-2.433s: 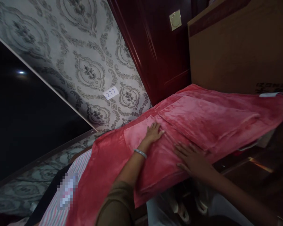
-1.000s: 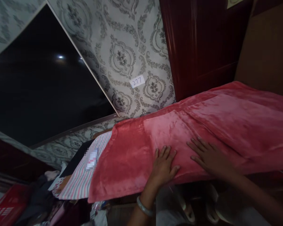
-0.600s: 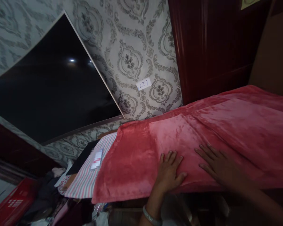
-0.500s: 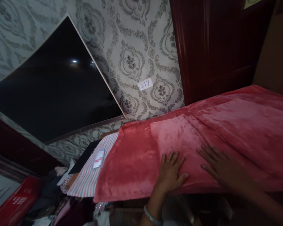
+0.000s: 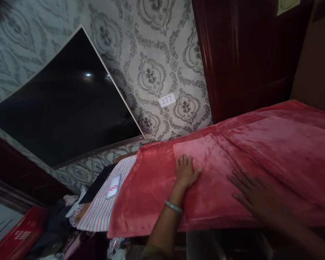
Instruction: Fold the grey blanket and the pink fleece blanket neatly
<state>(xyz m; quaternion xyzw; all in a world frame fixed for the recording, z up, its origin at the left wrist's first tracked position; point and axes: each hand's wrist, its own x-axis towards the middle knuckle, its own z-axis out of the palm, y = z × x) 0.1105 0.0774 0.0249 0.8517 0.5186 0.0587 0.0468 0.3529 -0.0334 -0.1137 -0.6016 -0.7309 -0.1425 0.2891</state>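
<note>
A red plush blanket [image 5: 148, 191] is spread over a long surface, with a lighter pink-looking area across its middle and several creases to the right. My left hand [image 5: 186, 172] lies flat on it, fingers spread, near the left border of the lighter area; a bangle circles that wrist. Farther right, my right hand [image 5: 253, 189] rests palm down on the same blanket, its fingers stretched out. Neither hand grips the fabric. The blanket's front edge hangs slightly over the surface below my forearms.
Left of the blanket lies a striped cloth [image 5: 97, 213] with a blurred-out item on it. A large television [image 5: 67, 104] stands against patterned wallpaper bearing a "277" label [image 5: 167, 100]. A red basket [image 5: 21, 231] and heaped clothes sit lower left. Behind is a dark red wooden panel [image 5: 241, 54].
My left hand has slid away from me and a little to the left across the blanket. My right hand stays almost in place. The camera view has shifted slightly.
</note>
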